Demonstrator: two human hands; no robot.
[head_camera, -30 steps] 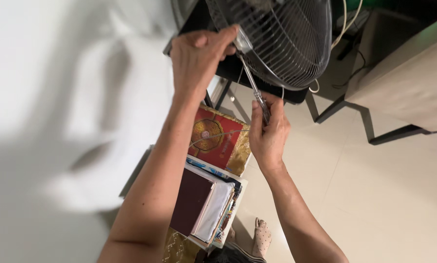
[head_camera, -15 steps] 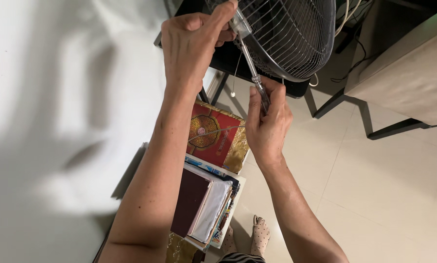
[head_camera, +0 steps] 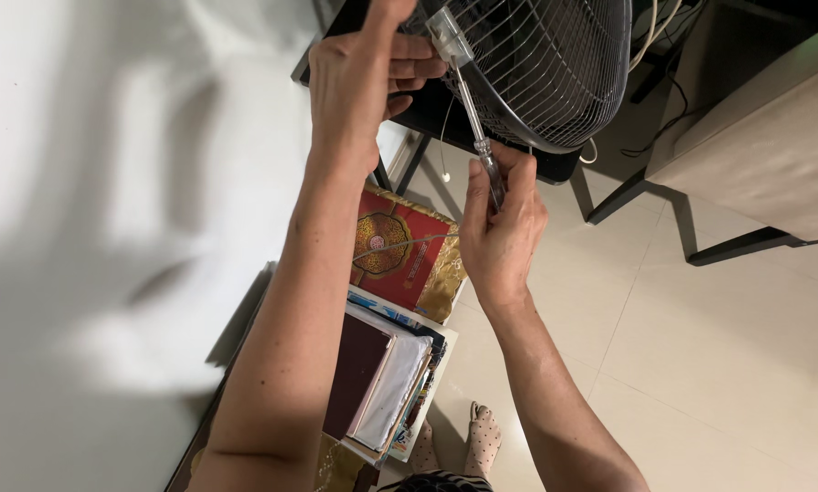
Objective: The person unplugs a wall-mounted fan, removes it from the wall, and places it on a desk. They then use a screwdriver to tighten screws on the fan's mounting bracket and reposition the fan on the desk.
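Observation:
A round metal fan grille (head_camera: 555,64) stands at the top of the head view. My left hand (head_camera: 363,82) grips its rim next to a clear plastic clip (head_camera: 447,35). My right hand (head_camera: 500,228) is closed around the handle of a slim screwdriver (head_camera: 477,137). The screwdriver's shaft runs up and left, with its tip at the clip on the grille's edge. Both forearms reach up from the bottom of the frame.
A red and gold box (head_camera: 404,251) lies below the hands, with a stack of books and papers (head_camera: 381,383) beside it. A white wall fills the left. Dark furniture legs (head_camera: 691,246) and cables (head_camera: 664,36) stand right of the fan. A socked foot (head_camera: 482,437) rests on beige tiles.
The view has drifted, so fan and hands sit slightly higher and left in frame. The right hand stays on the screwdriver handle, and the left hand stays on the grille's rim.

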